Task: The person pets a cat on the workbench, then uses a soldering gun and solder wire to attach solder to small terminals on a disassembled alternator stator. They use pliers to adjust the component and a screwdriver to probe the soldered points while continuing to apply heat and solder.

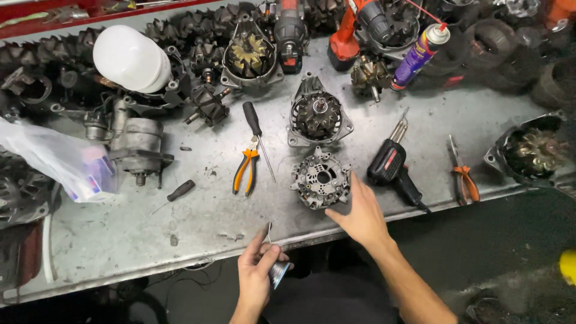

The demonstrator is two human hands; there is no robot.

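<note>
Now, far left on the grey metal desk (120, 234), a clear plastic bag (57, 159) lies crumpled, and beside it sits a grey starter motor (138, 147) under a white dome-shaped cap (132, 59). Moving along, a small black-handled screwdriver (174, 195) lies flat, then orange-handled pliers (246, 171) crossing a longer black screwdriver (257, 135). Down at the desk's near edge, the left hand (258, 276) is closed around a small spool of solder (279, 273), pinching a thin strand that sticks upward. Just right of it, the right hand (360, 213) is open, fingers spread, its fingertips touching the near rim of a round grey alternator end plate (321, 178). Behind that plate stands an alternator housing (318, 117) with its rotor showing. Further right, a black soldering gun (393, 165) lies near the hand, then a second pair of orange-handled pliers (463, 177). Up top, a purple spray can (420, 54) leans by a red drill (351, 33).
</note>
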